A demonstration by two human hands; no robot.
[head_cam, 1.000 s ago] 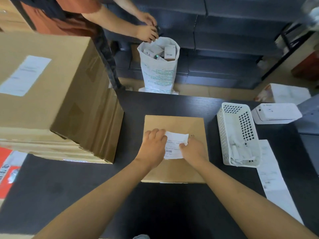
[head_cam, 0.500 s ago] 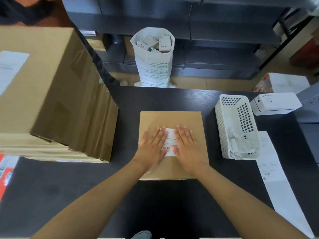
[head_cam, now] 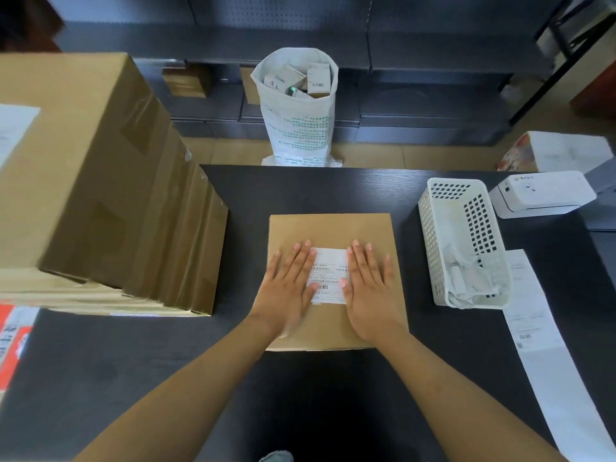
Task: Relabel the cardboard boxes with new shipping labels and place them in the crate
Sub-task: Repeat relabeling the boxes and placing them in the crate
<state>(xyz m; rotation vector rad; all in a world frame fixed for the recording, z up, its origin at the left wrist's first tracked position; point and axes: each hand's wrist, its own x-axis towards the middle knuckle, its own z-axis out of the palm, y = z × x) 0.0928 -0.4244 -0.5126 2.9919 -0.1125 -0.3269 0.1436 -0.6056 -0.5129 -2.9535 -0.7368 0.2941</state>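
Observation:
A flat cardboard box (head_cam: 333, 231) lies on the black table in front of me. A white shipping label (head_cam: 328, 275) with a barcode sits on its top, near the middle. My left hand (head_cam: 288, 285) lies flat on the box with fingers spread, covering the label's left edge. My right hand (head_cam: 370, 285) lies flat too, palm down, over the label's right edge. Neither hand holds anything.
A stack of large cardboard boxes (head_cam: 93, 181) fills the left. A white perforated basket (head_cam: 460, 241) with crumpled paper stands right of the box, a label printer (head_cam: 543, 193) behind it, a long label strip (head_cam: 540, 348) beside it. A white sack (head_cam: 298, 108) of small boxes stands beyond the table.
A second ago my fingers held the label above the box. Both hands then pressed it flat, and now they have slid apart to its left and right edges. The other person has left the view.

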